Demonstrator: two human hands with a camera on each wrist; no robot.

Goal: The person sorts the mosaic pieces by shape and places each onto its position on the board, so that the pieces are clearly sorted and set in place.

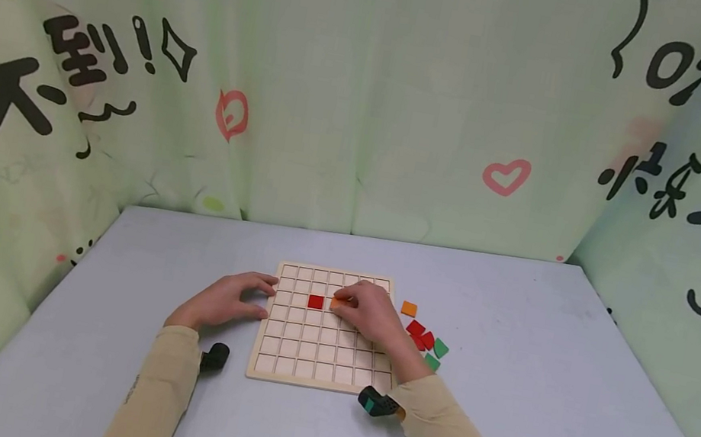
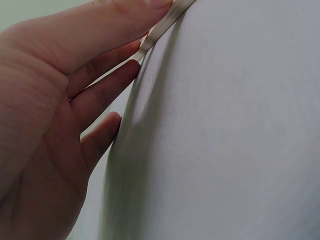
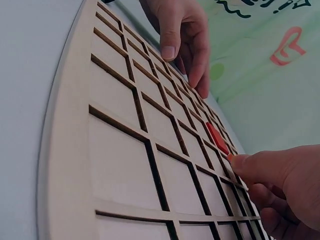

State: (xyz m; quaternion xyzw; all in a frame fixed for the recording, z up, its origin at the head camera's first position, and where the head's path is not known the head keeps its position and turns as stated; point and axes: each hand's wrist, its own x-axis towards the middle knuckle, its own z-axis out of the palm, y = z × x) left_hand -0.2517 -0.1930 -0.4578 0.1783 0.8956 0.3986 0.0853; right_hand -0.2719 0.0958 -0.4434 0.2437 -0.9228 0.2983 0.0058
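A light wooden grid board [image 1: 286, 362] lies flat on the table, divided into small square cells. One red square tile [image 1: 316, 302] sits in a cell towards the back; the right wrist view shows this red tile [image 3: 216, 137] too. Just right of it my right hand [image 1: 370, 310] pinches an orange tile [image 1: 335, 303] between thumb and fingertips, low over the board. Most of that tile is hidden by the fingers. My left hand [image 1: 232, 301] rests at the board's left edge, thumb and fingers extended against the frame, as the hand [image 2: 65, 110] in the left wrist view also shows.
Right of the board lie loose tiles: an orange tile [image 1: 409, 309], several red tiles [image 1: 416, 328] and green tiles [image 1: 441, 348]. The white table [image 1: 501, 398] is bordered by a printed pale green curtain [image 1: 370, 98] at the back and sides.
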